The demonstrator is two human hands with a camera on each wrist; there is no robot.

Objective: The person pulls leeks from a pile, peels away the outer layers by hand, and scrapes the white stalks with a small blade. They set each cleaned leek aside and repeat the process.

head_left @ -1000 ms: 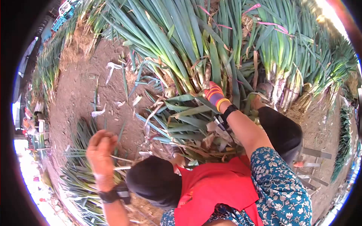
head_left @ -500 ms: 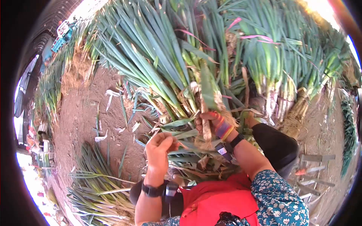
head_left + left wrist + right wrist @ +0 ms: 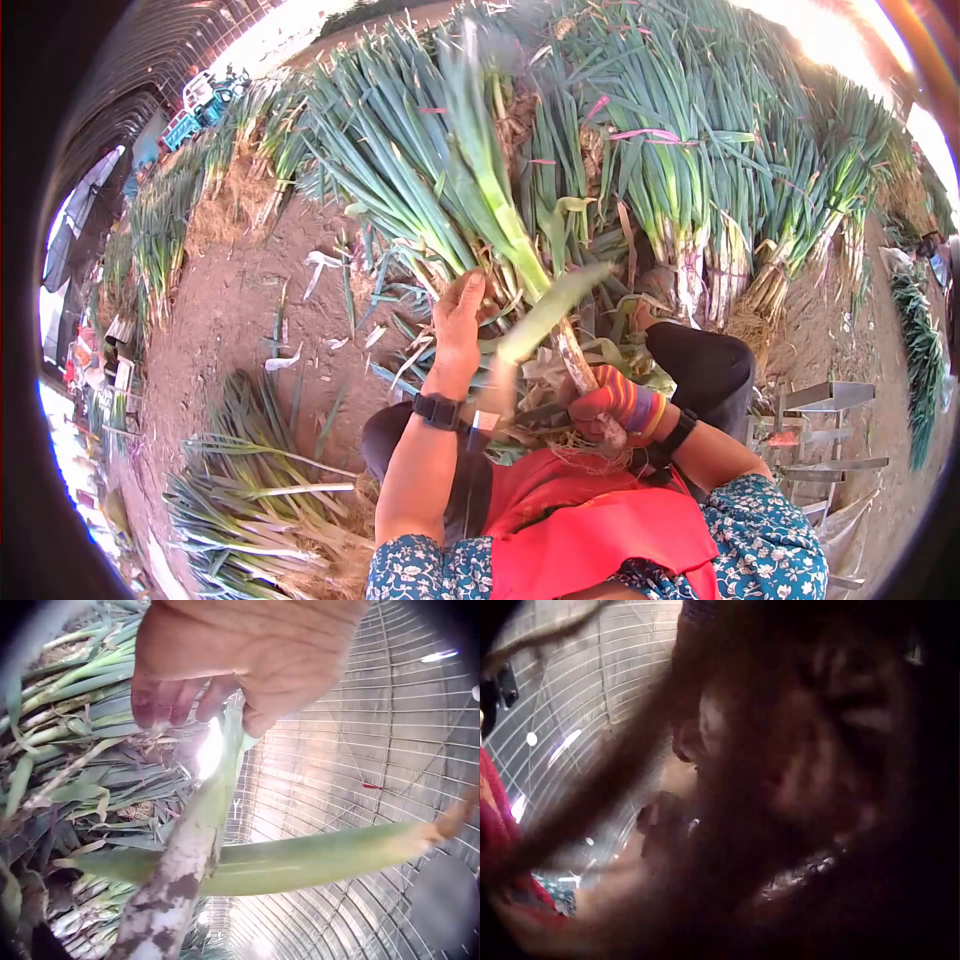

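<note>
A long leek (image 3: 530,262) slants up from the lap, its pale shank dirt-streaked and its green top over the pile. My right hand (image 3: 617,405), in a striped glove, grips it near the roots. My bare left hand (image 3: 458,325) is raised beside the stalk, thumb apart from the loosely bent fingers; in the left wrist view the stalk runs up behind that hand. A loose yellow-green leaf (image 3: 315,859) with a brown tip crosses in front of the shank, blurred in the head view. The right wrist view is mostly dark, with a blurred root strand (image 3: 592,791) across it.
Bundled leeks (image 3: 680,210) with pink ties stand ahead and to the right. A loose heap of leeks (image 3: 270,500) lies at lower left. Leaf scraps litter the dirt floor (image 3: 235,320). A metal stand (image 3: 830,430) is at the right; a red apron (image 3: 600,540) covers the lap.
My right hand has gone from the pile back toward the lap, bringing a leek with it. My left hand has come in from the left and risen beside the stalk.
</note>
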